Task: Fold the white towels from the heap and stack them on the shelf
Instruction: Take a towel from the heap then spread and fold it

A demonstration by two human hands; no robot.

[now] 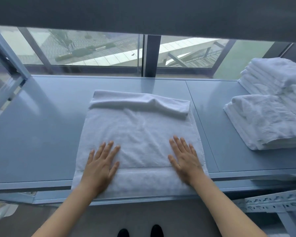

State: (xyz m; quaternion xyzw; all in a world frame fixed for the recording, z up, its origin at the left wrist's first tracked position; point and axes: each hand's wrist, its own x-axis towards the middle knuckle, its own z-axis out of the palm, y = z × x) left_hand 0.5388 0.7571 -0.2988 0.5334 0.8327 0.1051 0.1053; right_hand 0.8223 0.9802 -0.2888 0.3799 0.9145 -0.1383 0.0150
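At bottom centre, two black shoe tips (156,230) show on the grey floor. Above them, bare forearms reach onto a smooth, blue-grey metal shelf (41,125). The left hand (101,161) and right hand (184,158) lie flat with fingers spread wide, holding nothing, pressing the near part of a white terry towel (140,127). The towel is a nubbly rectangle at frame centre, its far edge folded back in a soft roll. At right sit a low stack of folded towels (266,120) and, behind it, a taller stack (272,74). A glass window (92,47) lies beyond.

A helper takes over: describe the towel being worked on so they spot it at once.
Start at the blue-grey shelf by the window. At its middle front one white towel lies spread under the left hand and right hand. Unlike the folded stacks at right, its far edge is flipped over.
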